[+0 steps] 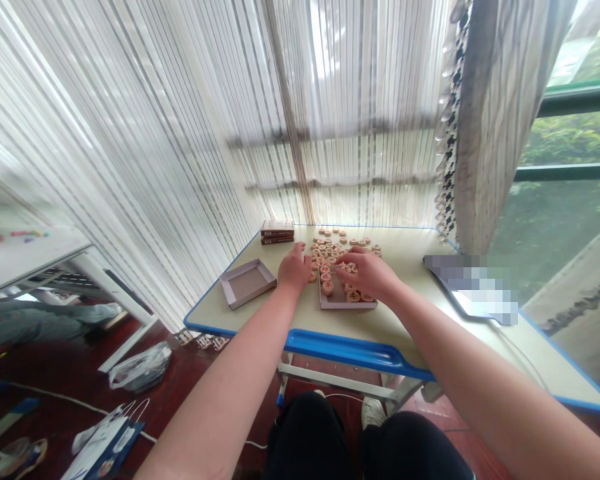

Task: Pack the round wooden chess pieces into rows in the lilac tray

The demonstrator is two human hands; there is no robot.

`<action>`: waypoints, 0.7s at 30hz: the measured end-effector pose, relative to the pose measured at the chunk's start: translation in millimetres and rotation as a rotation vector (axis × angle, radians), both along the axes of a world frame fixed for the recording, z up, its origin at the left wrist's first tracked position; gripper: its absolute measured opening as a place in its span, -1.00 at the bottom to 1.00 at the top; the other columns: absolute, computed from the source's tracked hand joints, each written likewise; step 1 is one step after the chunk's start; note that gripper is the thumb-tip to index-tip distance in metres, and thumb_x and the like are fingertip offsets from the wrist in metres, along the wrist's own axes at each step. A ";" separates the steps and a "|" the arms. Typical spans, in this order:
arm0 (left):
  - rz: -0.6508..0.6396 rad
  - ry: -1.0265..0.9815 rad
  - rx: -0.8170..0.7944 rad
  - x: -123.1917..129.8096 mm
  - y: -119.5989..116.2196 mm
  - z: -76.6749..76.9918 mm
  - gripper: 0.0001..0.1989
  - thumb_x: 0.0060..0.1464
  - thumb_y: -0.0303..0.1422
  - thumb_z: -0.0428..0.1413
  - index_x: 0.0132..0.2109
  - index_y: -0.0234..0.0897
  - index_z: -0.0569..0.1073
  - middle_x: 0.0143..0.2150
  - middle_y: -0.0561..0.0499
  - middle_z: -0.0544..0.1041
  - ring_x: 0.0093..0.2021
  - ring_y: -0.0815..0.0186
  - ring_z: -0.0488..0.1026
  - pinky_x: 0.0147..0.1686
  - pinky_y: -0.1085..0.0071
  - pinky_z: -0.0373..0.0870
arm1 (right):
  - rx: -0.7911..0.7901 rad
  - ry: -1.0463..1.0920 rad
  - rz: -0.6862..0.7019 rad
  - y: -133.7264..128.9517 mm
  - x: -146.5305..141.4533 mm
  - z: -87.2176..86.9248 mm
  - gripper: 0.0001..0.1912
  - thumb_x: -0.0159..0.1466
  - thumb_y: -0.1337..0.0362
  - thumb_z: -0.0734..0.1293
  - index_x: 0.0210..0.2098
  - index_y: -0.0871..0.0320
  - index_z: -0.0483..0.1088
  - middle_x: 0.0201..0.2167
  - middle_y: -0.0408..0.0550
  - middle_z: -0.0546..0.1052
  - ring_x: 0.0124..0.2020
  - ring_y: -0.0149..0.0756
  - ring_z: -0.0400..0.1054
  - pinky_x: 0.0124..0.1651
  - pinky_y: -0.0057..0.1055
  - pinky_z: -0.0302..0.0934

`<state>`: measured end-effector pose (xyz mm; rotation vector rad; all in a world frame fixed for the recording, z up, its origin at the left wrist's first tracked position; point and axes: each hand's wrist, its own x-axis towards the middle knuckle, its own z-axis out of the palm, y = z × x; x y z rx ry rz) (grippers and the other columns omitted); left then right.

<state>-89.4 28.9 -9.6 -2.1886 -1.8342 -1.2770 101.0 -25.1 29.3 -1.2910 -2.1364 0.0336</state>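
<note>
Round wooden Chinese chess pieces (322,251) with red or dark markings lie in a loose cluster on the table. In front of them is a shallow box (347,306), with more pieces (327,287) along its left side and front right. My left hand (294,268) rests at the cluster's left edge, beside the box, fingers slightly apart and no piece visible in them. Over the right part of the box, my right hand (367,270) has its fingers spread above pieces, some of which show between them. The hand hides part of the box interior.
An empty shallow box lid (248,283) lies to the left. Several small stacked boxes (277,232) stand at the back left. A dark tablet-like device (470,290) with a cable lies on the right. The table has a blue edge (345,350); bags (141,367) sit on the floor.
</note>
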 end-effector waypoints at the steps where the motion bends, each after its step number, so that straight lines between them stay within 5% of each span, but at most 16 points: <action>1: -0.005 0.025 -0.019 -0.2 1.6 -1.0 -0.69 0.08 -0.45 -0.08 -0.01 -0.23 0.31 -0.07 -0.11 0.49 -0.08 0.21 0.44 -0.08 0.30 0.32 | 0.008 0.037 -0.048 3.0 4.3 0.6 -0.72 0.16 0.12 0.23 -0.23 0.07 0.48 -0.21 -0.03 0.44 -0.26 -0.27 0.32 -0.24 -0.39 0.19; 13: -0.040 0.180 -0.071 2.1 9.7 -5.0 -0.68 0.07 -0.49 -0.10 -0.05 -0.30 0.39 -0.05 -0.13 0.47 0.00 0.25 0.37 0.03 0.33 0.26 | 0.066 0.375 -0.519 45.0 55.7 -17.7 -0.68 0.12 0.23 0.17 -0.23 0.18 0.46 -0.28 0.08 0.44 -0.21 -0.16 0.30 -0.07 -0.25 0.15; 21: -0.038 0.209 -0.062 5.1 10.8 -3.3 -0.69 0.14 -0.38 -0.13 -0.05 -0.33 0.40 -0.05 -0.14 0.46 -0.01 0.24 0.36 0.03 0.33 0.24 | -0.169 0.705 -0.632 72.4 70.9 -35.8 -0.61 0.08 0.35 0.12 -0.16 0.24 0.43 -0.23 0.10 0.50 -0.20 -0.19 0.36 -0.15 -0.36 0.21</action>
